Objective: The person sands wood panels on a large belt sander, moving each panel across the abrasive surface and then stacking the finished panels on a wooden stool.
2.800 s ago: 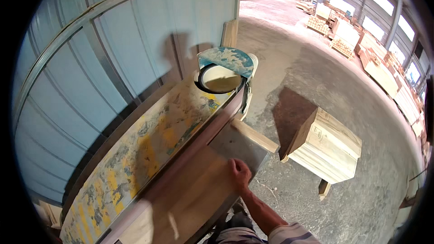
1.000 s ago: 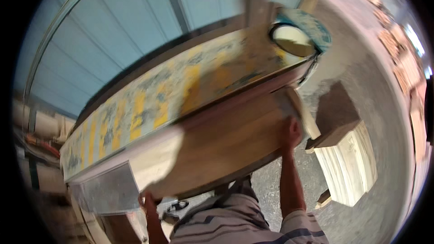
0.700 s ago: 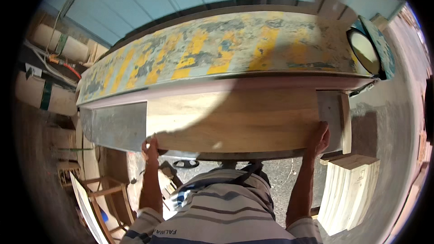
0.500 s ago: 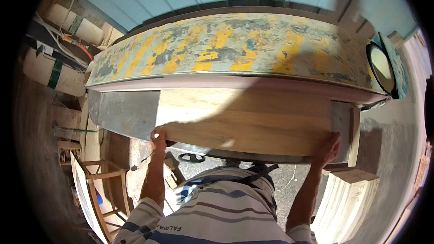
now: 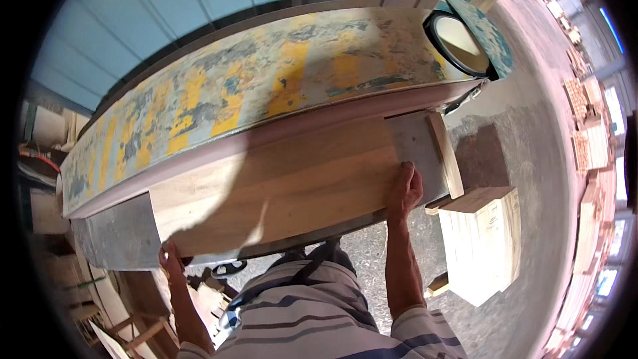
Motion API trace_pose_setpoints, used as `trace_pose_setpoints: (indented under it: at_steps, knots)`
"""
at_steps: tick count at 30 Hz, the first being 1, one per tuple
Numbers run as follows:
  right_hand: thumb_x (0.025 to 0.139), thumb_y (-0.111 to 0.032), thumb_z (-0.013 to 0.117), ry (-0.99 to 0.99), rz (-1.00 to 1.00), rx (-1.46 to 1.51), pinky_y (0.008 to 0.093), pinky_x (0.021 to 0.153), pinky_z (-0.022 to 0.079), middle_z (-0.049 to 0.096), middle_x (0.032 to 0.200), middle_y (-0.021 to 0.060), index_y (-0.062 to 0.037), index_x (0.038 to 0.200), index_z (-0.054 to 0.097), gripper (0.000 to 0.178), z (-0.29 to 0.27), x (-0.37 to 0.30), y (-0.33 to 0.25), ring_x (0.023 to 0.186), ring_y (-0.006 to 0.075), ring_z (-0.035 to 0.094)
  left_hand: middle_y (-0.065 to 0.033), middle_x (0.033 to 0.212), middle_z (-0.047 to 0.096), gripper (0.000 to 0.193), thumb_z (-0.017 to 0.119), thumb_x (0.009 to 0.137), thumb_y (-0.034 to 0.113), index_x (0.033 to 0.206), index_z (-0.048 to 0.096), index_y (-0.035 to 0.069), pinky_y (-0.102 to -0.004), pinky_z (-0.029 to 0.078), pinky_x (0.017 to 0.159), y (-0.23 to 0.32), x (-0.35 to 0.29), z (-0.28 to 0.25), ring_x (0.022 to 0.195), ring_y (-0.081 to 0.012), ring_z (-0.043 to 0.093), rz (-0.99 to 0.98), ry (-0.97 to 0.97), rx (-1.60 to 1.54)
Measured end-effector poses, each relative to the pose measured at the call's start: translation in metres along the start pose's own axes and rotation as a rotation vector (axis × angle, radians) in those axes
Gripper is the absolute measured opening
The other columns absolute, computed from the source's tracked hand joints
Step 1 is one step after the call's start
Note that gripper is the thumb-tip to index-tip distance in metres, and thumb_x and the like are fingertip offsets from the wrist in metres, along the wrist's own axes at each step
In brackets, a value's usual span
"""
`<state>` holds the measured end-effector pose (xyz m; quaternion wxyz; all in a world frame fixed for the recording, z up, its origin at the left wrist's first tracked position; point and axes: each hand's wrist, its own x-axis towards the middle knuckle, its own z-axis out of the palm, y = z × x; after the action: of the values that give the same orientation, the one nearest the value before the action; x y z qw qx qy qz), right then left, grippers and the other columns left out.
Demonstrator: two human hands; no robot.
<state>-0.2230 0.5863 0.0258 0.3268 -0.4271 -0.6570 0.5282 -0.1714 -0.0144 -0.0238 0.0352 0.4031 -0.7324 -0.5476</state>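
Observation:
A wide, light-brown wooden board [image 5: 292, 189] lies flat on a grey metal work table [image 5: 116, 234]. Its far long edge sits against a pink sanding belt [image 5: 292, 131]. My left hand [image 5: 173, 259] is closed on the board's near left corner, thumb by the edge. My right hand [image 5: 406, 190] grips the right end near the front, with its fingers curled and partly hidden. Shadow covers the right part of the board, while sunlight falls on the left.
Behind the belt runs a worn machine cover [image 5: 226, 86] with yellow stripes, ending in a round opening [image 5: 458, 43]. A wooden strip [image 5: 445, 154] closes the table's right end. Beside it stands a stack of pale boards [image 5: 480, 242]. More timber stacks [image 5: 591, 139] line the far right.
The view has swung to the right, bringing more of the floor and timber stacks in. Both hands keep hold of the board, which still lies along the belt.

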Motion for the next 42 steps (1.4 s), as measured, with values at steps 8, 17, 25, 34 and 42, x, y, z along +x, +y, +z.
trace_pose_setpoints:
  at_steps: [8,17,25,34,42]
  knots:
    - [0.088,-0.032,0.052,0.088,-0.042,-0.037,0.0264,0.066,0.043,0.059,0.078,0.0024,-0.0004,0.087,0.062,0.033,-0.014,0.029,0.004,0.071,0.0109,0.050,0.0033,0.046,0.042,0.045,0.063,0.079,0.038,0.113,0.050,0.011,-0.0201,0.020,0.029,0.031,-0.043,0.048,0.032,-0.0042,0.031,-0.033,0.048,0.046]
    - [0.089,-0.035,0.052,-0.036,-0.050,0.094,0.0286,0.074,0.046,0.060,0.094,0.0065,-0.0002,0.102,0.059,0.038,-0.024,0.044,0.014,0.084,0.0142,0.055,0.0018,0.058,0.050,0.056,0.069,0.075,0.031,0.120,0.044,0.012,-0.0196,0.030,0.035,0.022,-0.043,0.055,0.040,-0.0058,0.040,-0.012,0.042,-0.079]
    - [0.087,-0.041,0.051,-0.062,-0.008,0.154,0.0309,0.076,0.041,0.058,0.090,0.0063,-0.0002,0.098,0.060,0.043,-0.017,0.030,0.019,0.083,0.0152,0.051,-0.0071,0.089,0.058,0.056,0.069,0.075,0.026,0.121,0.043,0.005,-0.0266,0.049,0.056,0.035,-0.050,0.044,0.074,-0.0147,0.057,-0.053,0.030,-0.118]
    - [0.089,-0.029,0.053,-0.084,-0.065,0.158,0.0255,0.065,0.043,0.057,0.078,0.0000,-0.0027,0.088,0.060,0.027,0.008,-0.016,0.017,0.072,0.0100,0.050,0.0045,0.052,0.044,0.054,0.066,0.077,0.038,0.120,0.046,0.013,-0.0200,0.022,0.030,0.003,0.006,-0.006,0.036,-0.0038,0.033,-0.016,0.009,0.008]
    - [0.088,-0.028,0.054,-0.144,-0.050,0.157,0.0241,0.071,0.043,0.059,0.086,0.0030,-0.0007,0.098,0.059,0.029,0.018,-0.057,0.029,0.078,0.0101,0.052,0.0051,0.046,0.037,0.043,0.065,0.077,0.040,0.110,0.050,0.016,-0.0206,0.022,0.029,-0.002,0.048,-0.046,0.032,-0.0047,0.031,-0.024,-0.054,0.036]
